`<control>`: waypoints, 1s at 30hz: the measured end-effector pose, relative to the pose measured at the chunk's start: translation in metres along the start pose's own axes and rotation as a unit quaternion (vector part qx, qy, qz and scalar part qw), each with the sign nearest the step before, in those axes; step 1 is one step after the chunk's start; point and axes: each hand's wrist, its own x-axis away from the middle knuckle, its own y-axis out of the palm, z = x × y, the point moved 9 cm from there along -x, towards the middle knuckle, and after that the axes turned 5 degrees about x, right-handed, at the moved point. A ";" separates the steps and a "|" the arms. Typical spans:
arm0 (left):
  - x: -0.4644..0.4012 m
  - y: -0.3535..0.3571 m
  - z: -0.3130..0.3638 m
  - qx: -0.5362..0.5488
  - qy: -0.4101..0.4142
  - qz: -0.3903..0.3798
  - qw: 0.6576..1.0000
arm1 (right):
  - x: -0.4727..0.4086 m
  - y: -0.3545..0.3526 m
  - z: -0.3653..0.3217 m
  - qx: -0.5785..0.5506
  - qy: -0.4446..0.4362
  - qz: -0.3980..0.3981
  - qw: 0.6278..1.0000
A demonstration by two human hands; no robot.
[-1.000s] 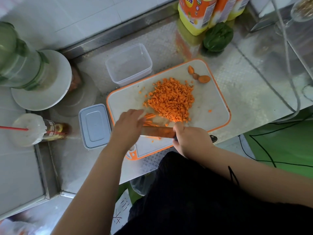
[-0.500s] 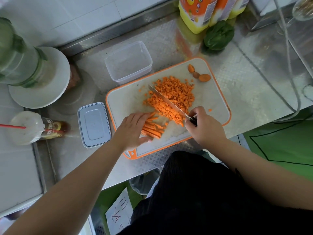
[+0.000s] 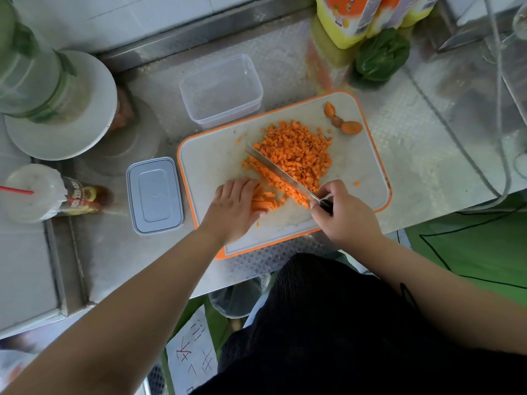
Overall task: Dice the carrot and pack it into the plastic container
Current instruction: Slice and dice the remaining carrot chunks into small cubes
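Observation:
A heap of diced carrot (image 3: pixel 296 155) lies on the white, orange-rimmed cutting board (image 3: pixel 362 178). My left hand (image 3: pixel 233 206) grips a bundle of carrot strips (image 3: pixel 263 199) on the board's near left, fingers curled over them. My right hand (image 3: pixel 342 212) holds the knife (image 3: pixel 278 172) by its dark handle; the blade slants across the near edge of the dice, just right of the strips. The clear plastic container (image 3: pixel 221 91) stands empty behind the board. Its grey lid (image 3: pixel 154 195) lies left of the board.
Carrot end pieces (image 3: pixel 342 121) lie at the board's far right corner. Yellow bottles (image 3: pixel 359 18) and a green vegetable (image 3: pixel 382 54) stand at the back. A white plate (image 3: pixel 85 129) under a green-trimmed jar and a lidded drink cup (image 3: pixel 31 192) sit on the left.
The knife swung from lying flat near the board's front edge to slanting across the dice. My left hand closed over the strips and drew them together.

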 end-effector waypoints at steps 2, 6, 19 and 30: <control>0.000 0.002 0.004 -0.015 -0.039 0.024 0.999 | -0.001 -0.001 -0.002 0.000 -0.006 -0.006 1.000; 0.007 0.007 0.010 -0.054 -0.138 0.059 0.987 | -0.004 0.002 -0.004 -0.001 -0.005 -0.032 0.999; 0.027 0.006 0.012 -0.033 -0.272 0.095 0.957 | -0.007 0.034 -0.031 0.052 -0.030 -0.120 0.991; 0.025 -0.006 0.017 0.047 -0.162 0.157 0.973 | 0.005 0.043 -0.047 0.180 -0.102 -0.123 0.971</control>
